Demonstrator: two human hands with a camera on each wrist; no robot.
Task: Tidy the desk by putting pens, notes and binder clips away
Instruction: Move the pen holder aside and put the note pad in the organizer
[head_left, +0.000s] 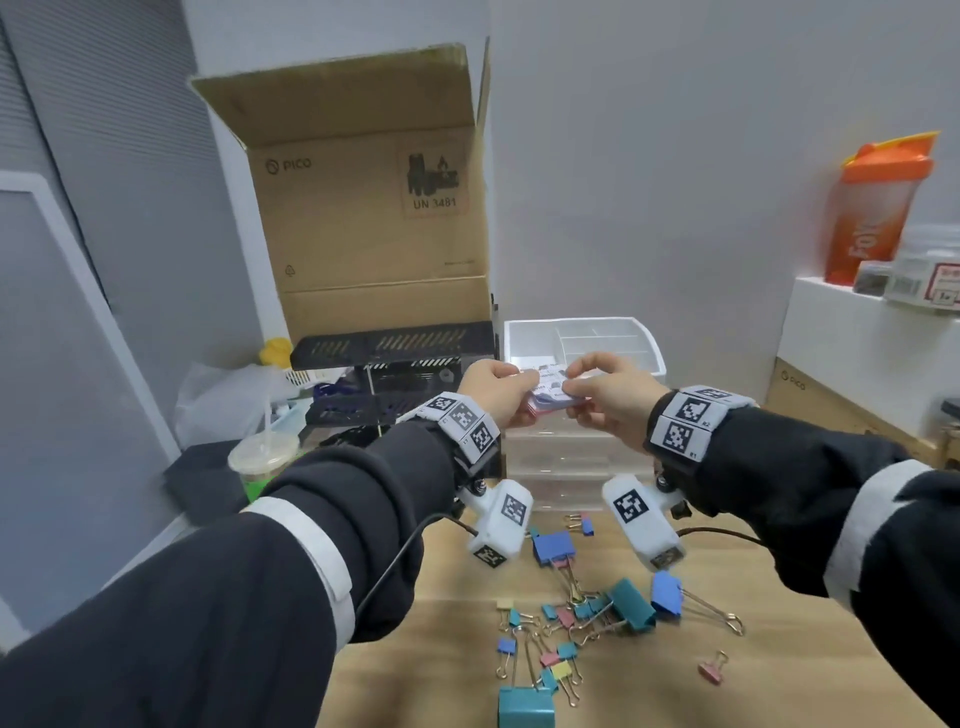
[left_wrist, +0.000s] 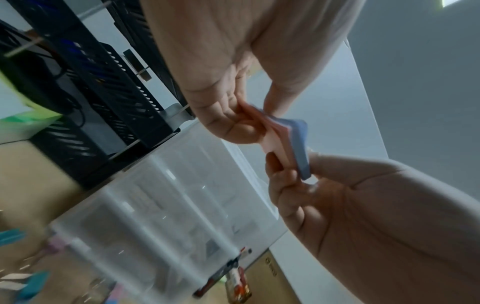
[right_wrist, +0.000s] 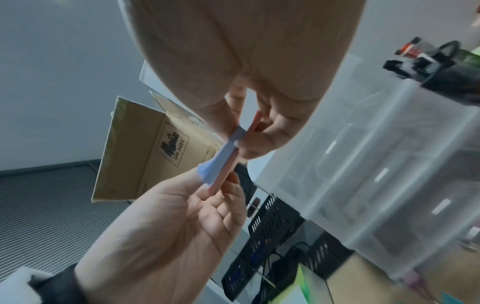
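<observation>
A small stack of pink and blue sticky notes (head_left: 555, 393) is held in the air between both hands, just in front of the white divided tray (head_left: 636, 332) on top of the clear drawer unit (head_left: 566, 457). My left hand (head_left: 523, 388) pinches the stack's left end and my right hand (head_left: 575, 391) pinches its right end. The left wrist view shows the notes (left_wrist: 294, 144) slightly bent, gripped by thumb and fingers at both ends. The right wrist view shows the same notes (right_wrist: 228, 160). Several coloured binder clips (head_left: 576, 613) lie loose on the wooden desk below.
A black mesh rack (head_left: 395, 364) stands left of the drawer unit, with an open cardboard box (head_left: 363, 208) behind it. A lidded drink cup (head_left: 262, 457) stands at the left. An orange bottle (head_left: 878, 208) and jars sit on a white shelf at the right.
</observation>
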